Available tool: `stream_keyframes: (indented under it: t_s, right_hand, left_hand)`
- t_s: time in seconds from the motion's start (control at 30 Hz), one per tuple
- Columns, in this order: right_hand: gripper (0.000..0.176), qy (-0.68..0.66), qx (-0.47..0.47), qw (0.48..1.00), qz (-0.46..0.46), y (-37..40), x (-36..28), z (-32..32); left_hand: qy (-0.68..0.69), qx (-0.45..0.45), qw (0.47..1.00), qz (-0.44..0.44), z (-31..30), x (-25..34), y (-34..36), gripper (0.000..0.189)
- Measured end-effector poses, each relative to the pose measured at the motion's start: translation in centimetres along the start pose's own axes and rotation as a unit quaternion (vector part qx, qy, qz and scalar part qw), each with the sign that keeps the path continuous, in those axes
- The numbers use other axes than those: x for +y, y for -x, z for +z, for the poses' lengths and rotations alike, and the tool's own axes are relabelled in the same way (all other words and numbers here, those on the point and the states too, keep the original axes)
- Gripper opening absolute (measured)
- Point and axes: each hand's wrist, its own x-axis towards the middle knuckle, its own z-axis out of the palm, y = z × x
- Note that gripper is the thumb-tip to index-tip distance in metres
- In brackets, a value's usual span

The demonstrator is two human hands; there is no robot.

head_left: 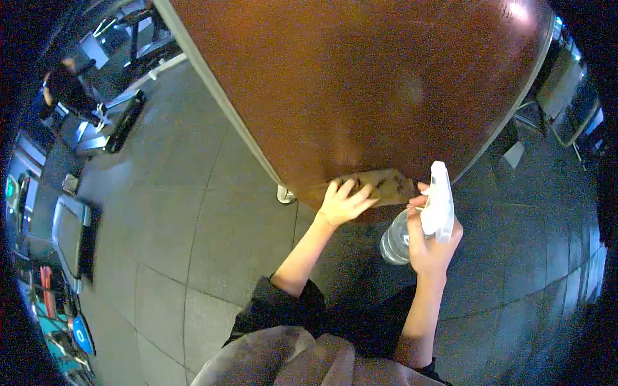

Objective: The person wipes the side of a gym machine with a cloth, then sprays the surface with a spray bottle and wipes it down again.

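Head view: left hand [343, 202] presses cloth [380, 185]; right hand [430, 248] grips spray bottle [425, 215].

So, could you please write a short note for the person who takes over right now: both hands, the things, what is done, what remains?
Left hand: flat, fingers spread, pressing the cloth on the near edge of the brown table.
Right hand: grip closed on the spray bottle, held beside the cloth.
Done: the cloth is down at the near edge; what has been wiped cannot be told.
Left: probably the wide tabletop beyond the cloth.
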Motion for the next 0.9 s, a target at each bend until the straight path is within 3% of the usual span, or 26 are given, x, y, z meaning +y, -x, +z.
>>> stream_keyframes:
  t_s: [0.13,0.17,0.23,0.3,0.4,0.5,0.57,0.63,0.73,0.8,0.83,0.9]
  right_hand:
    - [0.028,0.028,0.009,0.999,-0.019,-0.1,0.2,-0.1]
    - [0.027,0.023,0.028,0.999,-0.027,-0.1,0.3,-0.2]
    - [0.026,0.024,0.03,0.999,-0.016,-0.1,0.2,-0.2]
    - [0.027,0.019,0.027,0.999,0.001,0.0,0.1,-0.1]
    - [0.031,0.0,0.028,0.999,0.025,0.0,0.2,0.1]
    - [0.032,0.018,0.011,1.0,0.021,0.5,0.8,0.1]
    - [0.032,0.038,0.018,0.999,-0.009,0.2,1.3,0.2]
    - [0.031,0.01,0.016,1.0,0.013,0.1,1.0,0.0]
    - [0.03,-0.001,0.045,0.999,0.019,0.0,0.9,0.0]
    - [0.03,0.013,0.054,0.998,0.021,-0.2,-0.1,0.1]
    - [0.031,0.029,0.06,0.998,0.02,-0.2,-0.3,0.3]
    - [0.032,-0.012,0.065,0.997,0.043,0.1,-0.8,0.8]
  left_hand:
    - [-0.021,0.011,1.0,0.001,-1.8,-1.3,-3.2,0.018]
    - [-0.041,0.057,0.997,-0.029,-2.3,-2.0,-4.8,0.02]
    - [-0.055,0.144,0.974,-0.167,-3.5,-4.0,-10.2,0.046]
    - [-0.033,0.168,0.955,-0.242,-5.5,-5.8,-14.6,0.051]
    - [-0.037,0.196,0.955,-0.219,-4.4,-5.0,-13.8,0.047]
    - [-0.047,0.178,0.976,-0.119,-0.5,-2.4,-5.5,0.032]
    - [0.024,0.054,0.997,-0.046,0.4,-0.7,0.4,0.028]
    - [-0.033,0.005,0.999,-0.022,-0.5,-1.2,-0.5,0.034]
    - [-0.065,-0.007,0.998,-0.023,-2.1,-2.2,-3.7,0.036]
    - [-0.095,0.065,0.985,-0.128,-3.1,-3.1,-8.4,0.039]
    - [-0.083,0.093,0.978,-0.169,-4.0,-3.6,-10.9,0.05]
    - [-0.052,0.128,0.966,-0.22,-5.1,-3.8,-13.5,0.056]
